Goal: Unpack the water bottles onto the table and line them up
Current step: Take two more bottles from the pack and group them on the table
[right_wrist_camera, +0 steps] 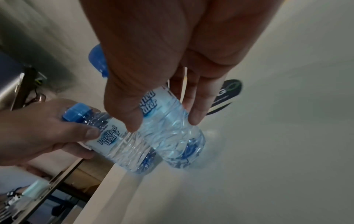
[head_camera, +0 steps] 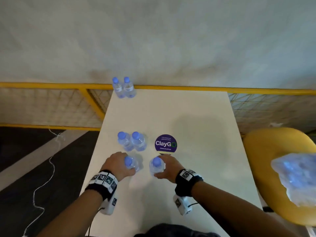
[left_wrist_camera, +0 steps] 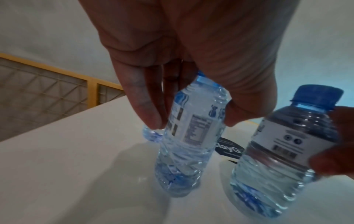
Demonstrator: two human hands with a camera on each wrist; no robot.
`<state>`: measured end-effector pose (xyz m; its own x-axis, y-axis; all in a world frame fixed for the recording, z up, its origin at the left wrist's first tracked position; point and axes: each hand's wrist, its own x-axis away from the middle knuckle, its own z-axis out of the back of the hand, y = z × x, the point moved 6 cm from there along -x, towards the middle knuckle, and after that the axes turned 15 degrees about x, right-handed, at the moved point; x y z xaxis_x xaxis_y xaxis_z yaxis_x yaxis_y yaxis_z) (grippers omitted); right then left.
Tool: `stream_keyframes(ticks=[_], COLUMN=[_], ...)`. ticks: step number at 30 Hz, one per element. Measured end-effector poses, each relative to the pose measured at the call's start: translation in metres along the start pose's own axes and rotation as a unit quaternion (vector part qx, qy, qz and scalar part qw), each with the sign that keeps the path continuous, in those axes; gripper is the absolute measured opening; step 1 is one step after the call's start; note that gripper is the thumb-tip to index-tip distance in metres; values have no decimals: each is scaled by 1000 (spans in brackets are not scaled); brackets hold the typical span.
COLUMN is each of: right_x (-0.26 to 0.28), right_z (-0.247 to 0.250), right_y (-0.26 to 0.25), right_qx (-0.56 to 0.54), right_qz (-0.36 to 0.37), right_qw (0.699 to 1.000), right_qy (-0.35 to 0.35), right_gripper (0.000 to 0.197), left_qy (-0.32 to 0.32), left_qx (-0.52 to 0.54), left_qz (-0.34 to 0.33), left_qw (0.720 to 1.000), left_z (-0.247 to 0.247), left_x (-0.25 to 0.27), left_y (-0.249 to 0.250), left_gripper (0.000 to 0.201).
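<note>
Small clear water bottles with blue caps stand on the white table [head_camera: 196, 117]. My left hand [head_camera: 119, 165] grips one bottle [head_camera: 130, 164] near the table's left side; in the left wrist view that bottle [left_wrist_camera: 191, 136] sits between thumb and fingers. My right hand [head_camera: 168, 168] grips a second bottle [head_camera: 156, 165] just to the right, seen as the bottle [right_wrist_camera: 172, 133] in the right wrist view. Both bottles stand upright at the tabletop. Two bottles [head_camera: 132, 141] stand together just beyond. Two more bottles [head_camera: 123, 88] stand at the far left corner.
A round purple sticker [head_camera: 165, 144] lies on the table right of the middle pair. A yellow chair [head_camera: 273, 151] at the right carries the crumpled plastic wrap [head_camera: 297, 175]. A yellow railing [head_camera: 51, 85] runs behind the table. A white cord [head_camera: 42, 182] trails over the dark floor at left.
</note>
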<state>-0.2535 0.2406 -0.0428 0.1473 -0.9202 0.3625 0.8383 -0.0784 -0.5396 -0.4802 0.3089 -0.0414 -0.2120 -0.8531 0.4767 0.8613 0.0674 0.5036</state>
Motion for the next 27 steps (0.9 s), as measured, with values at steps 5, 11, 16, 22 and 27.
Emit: stream_keyframes(ticks=[5,11,16,22,27], right_x=[-64,-89,-86,-76,-78], right_z=[-19,-30,-36,-27,-30], right_y=[-48,-74,-71,-81,-81], right_qx=[58,82,9,7,21], right_qz=[-7,-42,-94,-87,-73], right_qw=[998,995,993,993,995], right_qy=[-7,23,71,77,65], right_gripper=[39,24,28,34,40], left_qy=[3,-4,-13,-19,-24], left_qx=[23,39,36,66,69], left_qz=[6,-21,-48,-71,-80], left_qw=[1000,999,998,995,994], left_z=[30,42,41,43,45], left_x=[-21,-41,-48,-49,-48], left_y=[-30,-40,-40,-38,-35], left_gripper=[52,50,40,31,30])
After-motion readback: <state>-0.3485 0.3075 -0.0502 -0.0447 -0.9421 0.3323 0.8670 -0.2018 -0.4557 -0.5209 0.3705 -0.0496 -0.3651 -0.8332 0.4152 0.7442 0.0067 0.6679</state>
